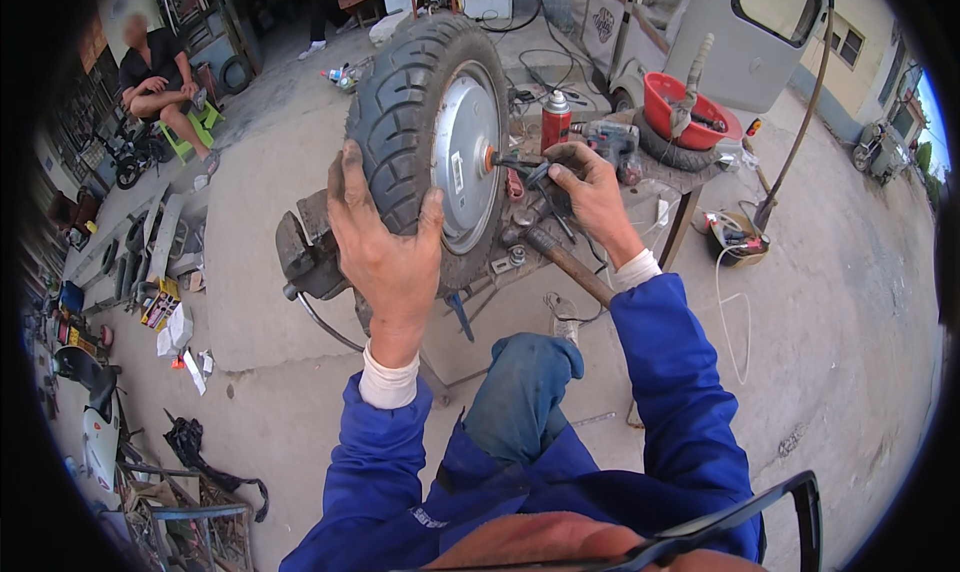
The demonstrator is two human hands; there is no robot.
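A wheel with a black treaded tyre (385,137) and a silver hub (465,172) stands upright in front of me. My left hand (385,257) grips its near side, fingers along the tread and thumb against the sidewall. At the hub's centre the axle (489,160), ringed in orange, points right. Beside it my right hand (597,197) has thumb and fingers closed on a black cable (560,198) close to the axle end. A hammer (570,262) with a wooden handle lies below that hand. The part of the cable inside the fingers is hidden.
A vise (308,247) sits left of the wheel. Beyond my right hand are a red spray can (556,122), a power drill (612,144) and a red basin (685,107) on a small tyre (672,152). A person (158,72) sits at the far left.
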